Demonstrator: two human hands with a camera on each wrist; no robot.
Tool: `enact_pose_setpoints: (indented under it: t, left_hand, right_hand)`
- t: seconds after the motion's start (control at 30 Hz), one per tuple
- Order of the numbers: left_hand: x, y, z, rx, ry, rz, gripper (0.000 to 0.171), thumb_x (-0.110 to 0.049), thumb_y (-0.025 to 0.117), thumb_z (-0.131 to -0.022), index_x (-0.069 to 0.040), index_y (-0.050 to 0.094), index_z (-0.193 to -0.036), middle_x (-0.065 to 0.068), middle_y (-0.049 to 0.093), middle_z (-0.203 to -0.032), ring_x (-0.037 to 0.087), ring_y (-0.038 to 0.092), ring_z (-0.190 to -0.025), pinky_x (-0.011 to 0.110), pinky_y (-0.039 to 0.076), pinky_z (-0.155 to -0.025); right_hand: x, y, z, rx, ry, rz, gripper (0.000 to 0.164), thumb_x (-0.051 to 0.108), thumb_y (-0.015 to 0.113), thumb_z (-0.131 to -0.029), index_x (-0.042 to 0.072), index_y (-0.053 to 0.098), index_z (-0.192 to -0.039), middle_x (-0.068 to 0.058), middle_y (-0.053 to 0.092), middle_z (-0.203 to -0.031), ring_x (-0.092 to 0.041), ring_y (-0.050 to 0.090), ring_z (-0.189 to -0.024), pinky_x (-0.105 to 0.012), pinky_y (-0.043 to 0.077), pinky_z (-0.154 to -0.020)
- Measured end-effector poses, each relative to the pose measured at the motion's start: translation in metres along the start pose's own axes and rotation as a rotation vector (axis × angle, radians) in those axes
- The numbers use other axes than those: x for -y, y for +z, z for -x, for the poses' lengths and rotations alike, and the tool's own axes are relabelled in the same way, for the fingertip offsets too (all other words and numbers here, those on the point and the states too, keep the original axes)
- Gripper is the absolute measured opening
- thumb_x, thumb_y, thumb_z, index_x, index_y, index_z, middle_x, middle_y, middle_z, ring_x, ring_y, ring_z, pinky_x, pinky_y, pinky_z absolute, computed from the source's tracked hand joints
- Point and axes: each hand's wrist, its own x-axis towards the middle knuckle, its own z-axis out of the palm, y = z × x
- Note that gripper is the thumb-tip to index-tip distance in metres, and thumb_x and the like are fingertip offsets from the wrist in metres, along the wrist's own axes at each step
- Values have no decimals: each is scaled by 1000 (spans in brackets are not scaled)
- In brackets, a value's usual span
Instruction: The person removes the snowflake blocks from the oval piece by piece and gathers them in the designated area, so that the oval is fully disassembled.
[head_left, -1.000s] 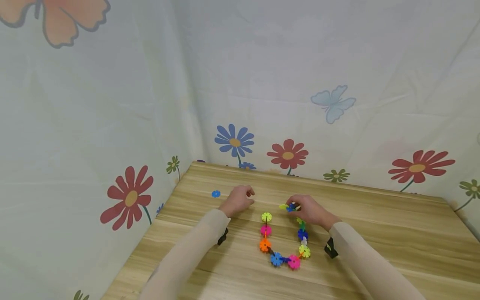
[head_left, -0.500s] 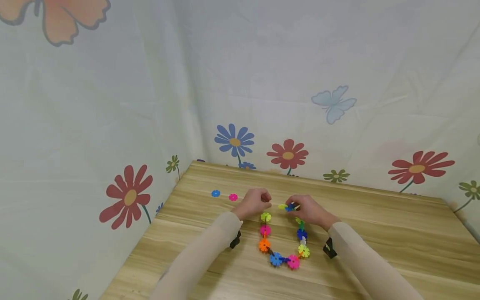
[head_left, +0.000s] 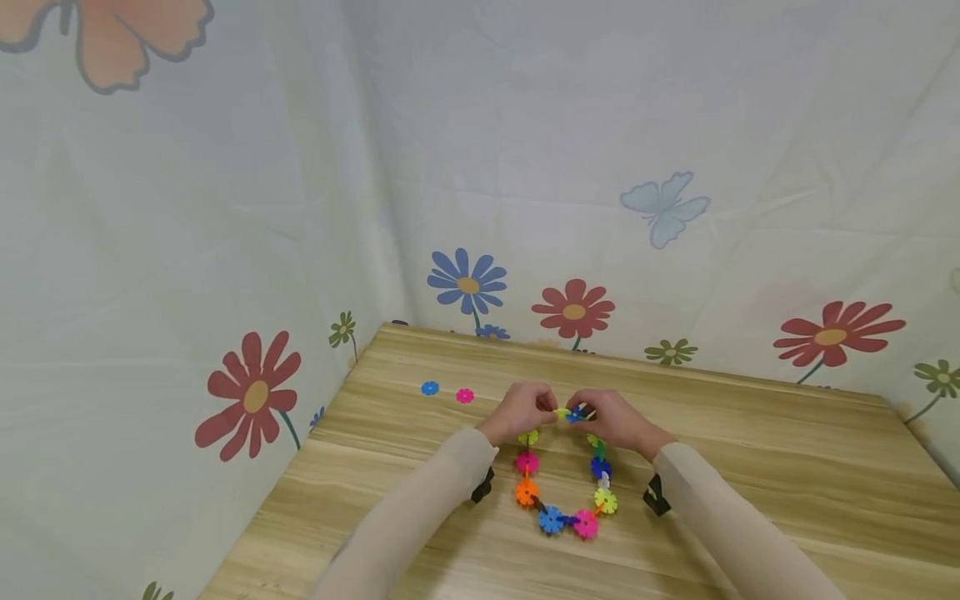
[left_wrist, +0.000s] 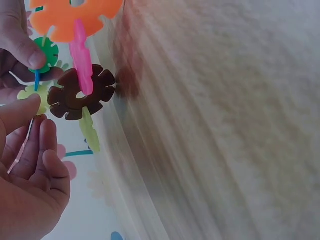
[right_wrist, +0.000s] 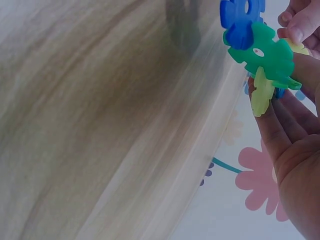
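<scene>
My left hand pinches a yellow notched snowflake disc between thumb and fingers. Facing it, my right hand holds a blue disc linked to that yellow one. A green disc shows at the right hand's thumb in the left wrist view. Below both hands a U-shaped chain of linked snowflake discs lies on the table, with an orange disc, a light blue disc and a pink disc along it. Its left end, a yellow-green disc, sits just under my left hand.
Two loose discs, one blue and one pink, lie flat to the left of the left hand. The wooden table meets a flower-printed cloth at its back and left edges.
My left hand has moved right to the right hand and now pinches the yellow disc. The loose pink disc, hidden behind that hand at first, has come into view. The right hand stays nearly still.
</scene>
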Motion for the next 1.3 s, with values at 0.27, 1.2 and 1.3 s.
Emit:
enact_pose_setpoints:
  t: [0.27,1.2,1.3]
  left_hand:
    - [-4,0,4,-4,-10,5,7,-8,70,-85,-10,64,-82,-5,61,-77,9,56,-71,22,47,-66]
    - [-6,6,3,-38,7,-47,6,-7,72,-83,-9,66,-82,-5,60,-74,7,54,-68,19,46,-64]
    - [-8,8,2,-35,20,-61,8,-9,72,-84,-10,65,-82,-2,62,-77,7,54,-69,19,46,-64]
  right_hand:
    - [0,3,0,1,44,-25,28,10,74,-82,5,63,-107,-6,65,-103,-19,64,-86,-33,53,-75]
    - [0,1,3,-4,93,-5,30,11,71,-85,1,64,-112,-10,66,-105,-18,64,-81,-33,53,-72]
    - [0,2,3,2,84,-14,29,10,71,-84,3,65,-111,-9,66,-104,-17,64,-80,-30,53,-70]
